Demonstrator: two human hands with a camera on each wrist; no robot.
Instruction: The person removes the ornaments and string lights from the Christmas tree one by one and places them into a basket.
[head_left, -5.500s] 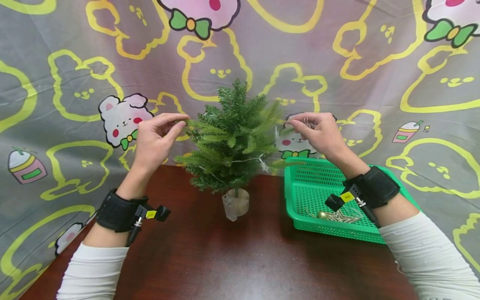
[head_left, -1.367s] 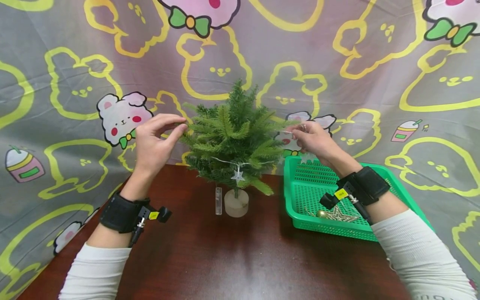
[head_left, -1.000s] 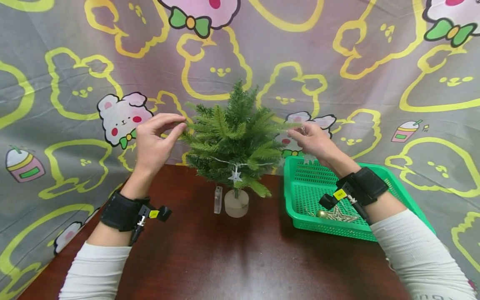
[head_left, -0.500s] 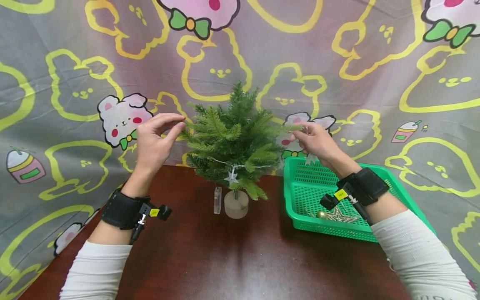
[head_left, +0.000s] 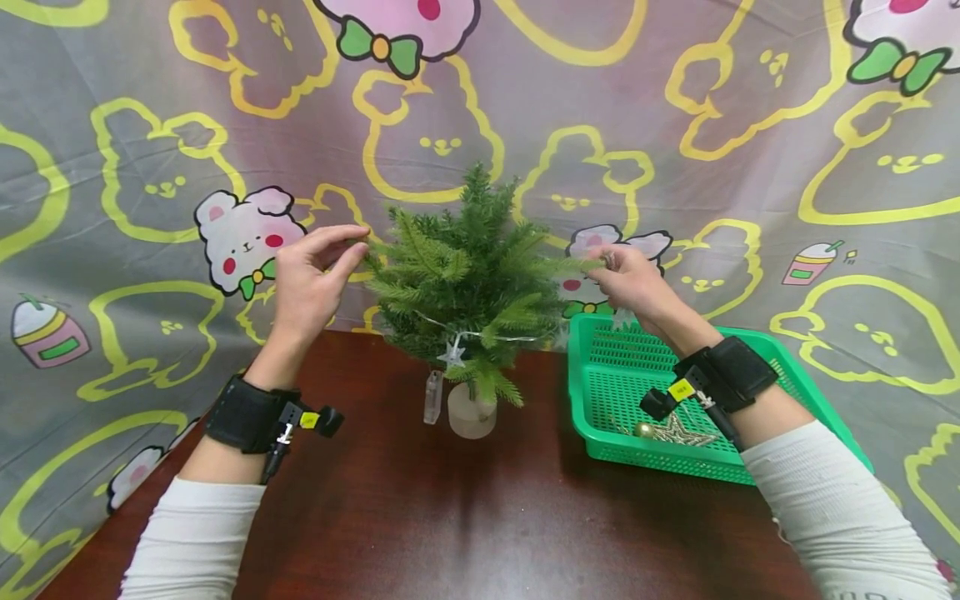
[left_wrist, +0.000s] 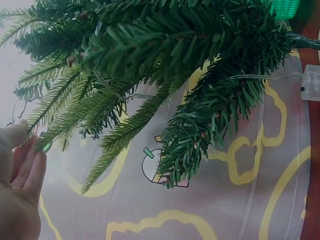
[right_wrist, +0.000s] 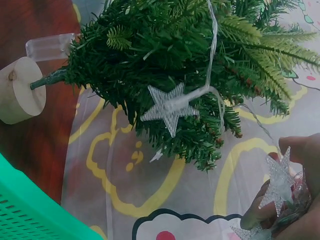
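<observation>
A small artificial Christmas tree (head_left: 465, 275) stands on a round wooden base (head_left: 472, 414). A clear wire of star string lights runs across its lower branches, with one star (head_left: 452, 352) hanging at the front and a larger-looking star (right_wrist: 169, 107) in the right wrist view. My left hand (head_left: 311, 279) pinches a branch tip (left_wrist: 42, 131) at the tree's left side. My right hand (head_left: 633, 282) holds the bunched rest of the string lights (right_wrist: 280, 187) beside the right branches. The clear battery case (head_left: 432, 397) hangs left of the base.
A green plastic basket (head_left: 581, 408) sits at the right, under my right forearm. Inside it lie a gold glitter star (head_left: 678, 431) and a gold ball (head_left: 643, 429). Patterned cloth (head_left: 442, 100) hangs close behind the tree. The dark wooden table (head_left: 375, 517) extends in front.
The tree has turned, carrying its front star from right to left and the battery case from before the base to its left. My right hand has lowered slightly; my left has barely moved.
</observation>
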